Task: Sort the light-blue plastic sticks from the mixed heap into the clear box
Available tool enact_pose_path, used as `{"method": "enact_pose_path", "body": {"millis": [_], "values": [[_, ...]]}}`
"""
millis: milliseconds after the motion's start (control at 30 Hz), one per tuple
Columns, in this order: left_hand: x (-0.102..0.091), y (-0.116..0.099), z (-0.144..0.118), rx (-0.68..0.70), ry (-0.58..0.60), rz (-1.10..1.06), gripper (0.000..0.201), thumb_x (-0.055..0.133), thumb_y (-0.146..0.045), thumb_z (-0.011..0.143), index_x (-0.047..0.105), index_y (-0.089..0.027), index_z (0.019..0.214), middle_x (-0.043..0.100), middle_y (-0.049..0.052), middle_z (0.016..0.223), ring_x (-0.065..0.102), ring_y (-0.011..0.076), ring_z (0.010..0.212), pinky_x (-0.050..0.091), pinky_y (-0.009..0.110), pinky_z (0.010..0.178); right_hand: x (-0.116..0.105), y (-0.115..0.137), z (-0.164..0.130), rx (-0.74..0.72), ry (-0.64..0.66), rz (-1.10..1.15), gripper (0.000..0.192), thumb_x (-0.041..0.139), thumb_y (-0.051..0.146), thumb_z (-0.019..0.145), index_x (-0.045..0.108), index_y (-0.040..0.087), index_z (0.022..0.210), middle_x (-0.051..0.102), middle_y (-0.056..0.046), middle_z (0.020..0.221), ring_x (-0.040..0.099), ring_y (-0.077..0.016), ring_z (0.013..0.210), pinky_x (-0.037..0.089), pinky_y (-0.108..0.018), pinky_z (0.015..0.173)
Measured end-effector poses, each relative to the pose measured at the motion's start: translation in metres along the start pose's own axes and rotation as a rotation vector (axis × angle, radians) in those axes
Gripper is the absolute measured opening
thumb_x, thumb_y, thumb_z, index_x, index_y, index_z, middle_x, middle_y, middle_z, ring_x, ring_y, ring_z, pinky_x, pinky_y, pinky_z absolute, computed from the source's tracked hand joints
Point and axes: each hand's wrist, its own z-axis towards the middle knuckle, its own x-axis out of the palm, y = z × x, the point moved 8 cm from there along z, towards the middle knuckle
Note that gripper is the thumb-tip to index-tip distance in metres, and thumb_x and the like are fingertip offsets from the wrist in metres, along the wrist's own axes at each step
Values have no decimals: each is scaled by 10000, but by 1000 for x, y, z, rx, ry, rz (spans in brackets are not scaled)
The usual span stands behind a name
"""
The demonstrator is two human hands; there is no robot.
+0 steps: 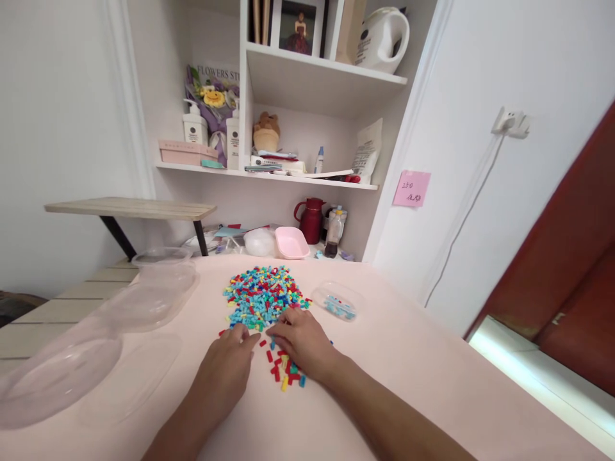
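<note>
Left edge of table: clear plastic containers and a clear lid lie empty along the left side of the pink table; thin-walled, light, likely to slide if knocked.

Left hand: palm down on the table, fingers loosely extended and pressed flat, tips touching the near fringe of the bead pile. It grasps nothing that can be seen.

Bead pile: a heap of small blue, red, yellow and green plastic beads, centred toward the far edge of the table. Judged very light, hard and smooth; prone to roll or scatter. Best taken singly by fingertip pinch, or swept flat with the finger pads.

Separated beads: a small cluster, mostly red with some yellow and blue, lies near the pile, between the two hands and partly under the right palm.

Right hand: palm down, fingers curled lightly over loose beads at the pile's near edge. Whether a bead is pinched beneath the fingertips cannot be told.

Small clear dish: right of the pile, apart from it, holding a few light-blue beads.

Rear shelving: red jug, pink tub, bottles.

Right wall: pink sticky note.
</note>
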Motion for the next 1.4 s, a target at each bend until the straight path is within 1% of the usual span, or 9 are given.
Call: {"method": "enact_pose_path", "body": {"millis": [367,567,700,800,900,1000,1100,1233,1400], "values": [[-1,0,1,-7,6,-30,416,341,-147,887,608,-256,1188,567,80,1144,552,191,970,425,311,826,-10,-14,3,113,-19,181,78,702,171,775,686,241,806,658,-14,875,583,-182,885,406,-325,843],[0,2,0,-9,7,-42,413,333,-155,892,611,-253,1182,561,82,1155,553,199,1002,429,322,857,-66,-50,-3,199,-320,244,79,617,249,857,696,246,857,674,-38,883,590,-202,866,438,-353,817],[-1,1,0,-10,-2,-43,424,313,-165,905,615,-261,1187,565,77,1137,561,194,987,432,318,857,-110,-87,-26,326,-553,114,127,588,301,868,690,228,888,664,-52,867,582,-208,820,440,-363,795],[-1,2,0,-14,-2,-45,418,316,-172,906,616,-264,1182,566,72,1125,562,192,979,433,314,847,-123,-111,-41,462,-610,-33,180,566,313,858,694,228,950,640,-60,878,572,-226,854,430,-388,806],[0,2,0,-10,1,-40,421,313,-166,902,614,-259,1182,563,75,1123,562,195,974,434,316,836,-122,-122,-48,550,-609,-78,303,543,314,843,651,243,1117,600,-69,985,573,-219,856,442,-398,793],[0,2,0,-5,3,-37,422,312,-162,902,615,-259,1179,565,74,1110,565,193,961,434,312,827,-116,-113,-43,518,-609,-4,364,514,306,858,604,240,1204,575,-74,1030,581,-202,844,460,-385,785],[0,1,1,-8,12,-29,426,313,-151,898,615,-252,1183,562,80,1122,564,196,969,435,318,835,-107,-91,-32,411,-583,141,291,481,297,890,651,224,1115,607,-68,964,586,-191,826,472,-345,763],[1,1,0,-9,16,-28,430,308,-153,903,611,-242,1195,556,88,1143,558,207,995,435,338,861,-87,-62,-19,297,-439,301,232,486,281,906,703,230,970,661,-50,887,589,-173,765,469,-308,719],[2,1,0,0,18,-27,436,301,-155,907,611,-256,1197,557,82,1135,561,200,973,438,332,846,-61,-53,-14,275,-276,354,221,513,230,896,722,252,965,679,-30,854,591,-163,758,444,-287,686]]}}
